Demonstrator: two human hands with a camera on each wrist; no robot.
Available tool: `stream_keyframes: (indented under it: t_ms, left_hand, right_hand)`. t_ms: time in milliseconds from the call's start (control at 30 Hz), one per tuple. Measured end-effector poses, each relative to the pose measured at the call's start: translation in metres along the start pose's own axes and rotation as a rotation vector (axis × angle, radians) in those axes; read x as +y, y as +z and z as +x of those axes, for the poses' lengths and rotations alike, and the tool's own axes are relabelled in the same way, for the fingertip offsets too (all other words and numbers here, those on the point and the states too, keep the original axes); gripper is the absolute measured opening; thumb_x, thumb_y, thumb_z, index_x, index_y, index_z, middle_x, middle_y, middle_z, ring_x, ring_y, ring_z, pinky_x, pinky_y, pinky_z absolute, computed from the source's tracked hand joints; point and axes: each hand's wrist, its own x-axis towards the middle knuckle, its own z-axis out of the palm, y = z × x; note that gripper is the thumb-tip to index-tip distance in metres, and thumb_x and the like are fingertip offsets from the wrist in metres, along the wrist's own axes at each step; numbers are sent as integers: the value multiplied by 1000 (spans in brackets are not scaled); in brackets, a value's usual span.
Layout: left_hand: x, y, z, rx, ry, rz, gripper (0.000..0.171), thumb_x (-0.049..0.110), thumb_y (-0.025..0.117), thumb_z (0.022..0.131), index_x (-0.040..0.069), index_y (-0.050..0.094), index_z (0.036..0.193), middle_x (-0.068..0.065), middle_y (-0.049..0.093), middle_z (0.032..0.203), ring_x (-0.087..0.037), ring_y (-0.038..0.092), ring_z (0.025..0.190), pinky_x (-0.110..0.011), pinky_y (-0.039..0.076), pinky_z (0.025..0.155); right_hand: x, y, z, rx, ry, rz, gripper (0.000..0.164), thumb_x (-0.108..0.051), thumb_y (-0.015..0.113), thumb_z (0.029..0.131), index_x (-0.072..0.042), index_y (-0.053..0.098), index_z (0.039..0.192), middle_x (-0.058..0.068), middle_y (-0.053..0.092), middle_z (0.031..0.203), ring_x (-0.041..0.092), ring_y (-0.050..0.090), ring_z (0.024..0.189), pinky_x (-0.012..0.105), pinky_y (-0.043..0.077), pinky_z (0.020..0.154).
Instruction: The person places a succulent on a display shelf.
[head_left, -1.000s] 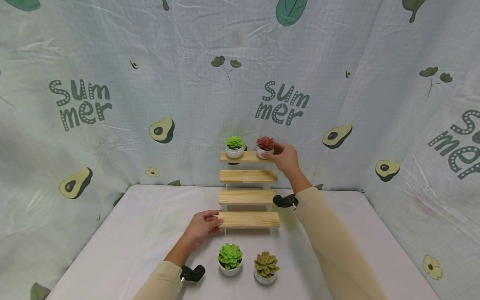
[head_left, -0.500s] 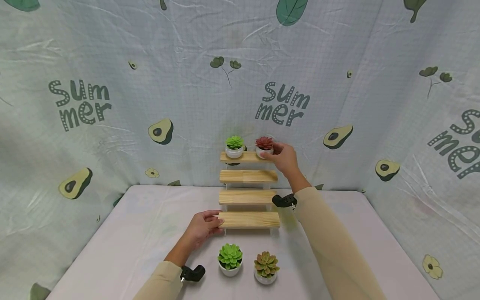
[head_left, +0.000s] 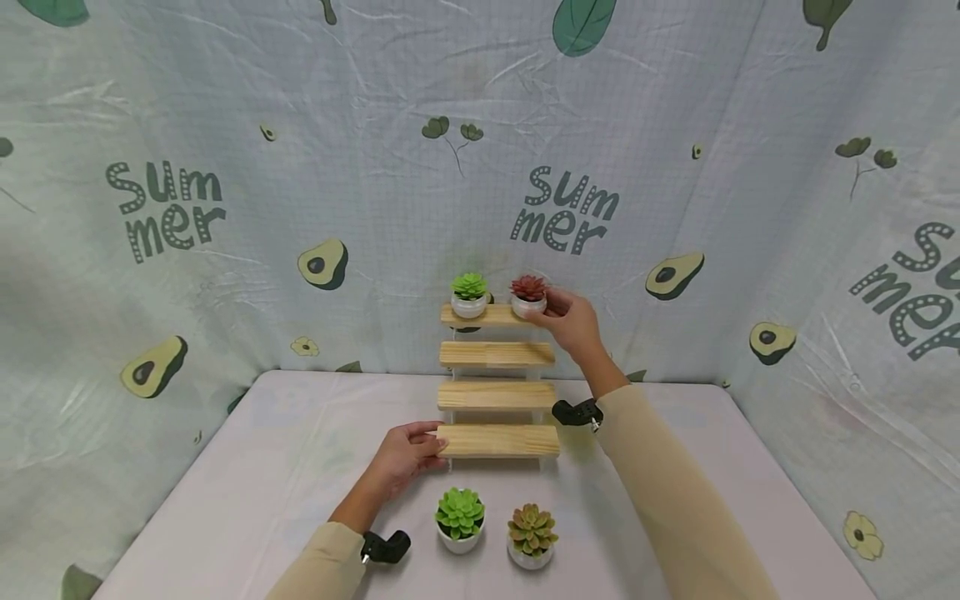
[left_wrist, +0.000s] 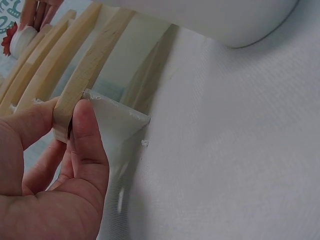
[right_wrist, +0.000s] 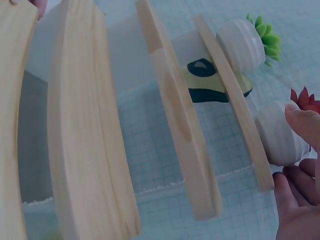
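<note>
My left hand (head_left: 405,457) pinches the left end of the lowest board on a stepped wooden plant stand (head_left: 497,396). In the left wrist view, thumb and fingers close on the board (left_wrist: 95,62) from both sides. My right hand (head_left: 573,323) holds a red succulent in a white pot (head_left: 528,297) by its right side, at the right end of the top board. In the right wrist view, a digit lies on the white pot (right_wrist: 280,135) while other fingers curl near the board's end. A green succulent (head_left: 469,296) stands at the top board's left.
In front of the stand, a light-green succulent (head_left: 460,521) and a brownish-green one (head_left: 532,536) stand in white pots on the pale table (head_left: 300,467). The three lower boards bear no pots. A printed cloth (head_left: 405,208) hangs close behind the stand.
The red succulent has shifted slightly left along the top board. My right wrist has dropped a little and moved right, with the thumb lower on the pot. My left hand stays put.
</note>
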Motion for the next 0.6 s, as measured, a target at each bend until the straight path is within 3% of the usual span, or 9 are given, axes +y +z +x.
stream_keyframes:
  t_ms: [333, 600]
  left_hand:
    - [5, -3, -1, -24, -19, 20, 45, -2, 68, 96, -10, 55, 138, -12, 68, 99, -16, 70, 80, -30, 65, 73]
    - [4, -2, -4, -17, -11, 17, 43, -3, 68, 95, -9, 57, 136, -12, 69, 97, -16, 70, 78, -31, 65, 71]
  right_hand:
    - [19, -12, -29, 69, -82, 91, 70, -27, 82, 89, 0, 53, 147, 19, 55, 149, 31, 53, 140, 42, 46, 117]
    - [36, -23, -55, 152, -107, 126, 69, -29, 82, 89, 1, 54, 145, 22, 56, 147, 33, 55, 137, 35, 49, 113]
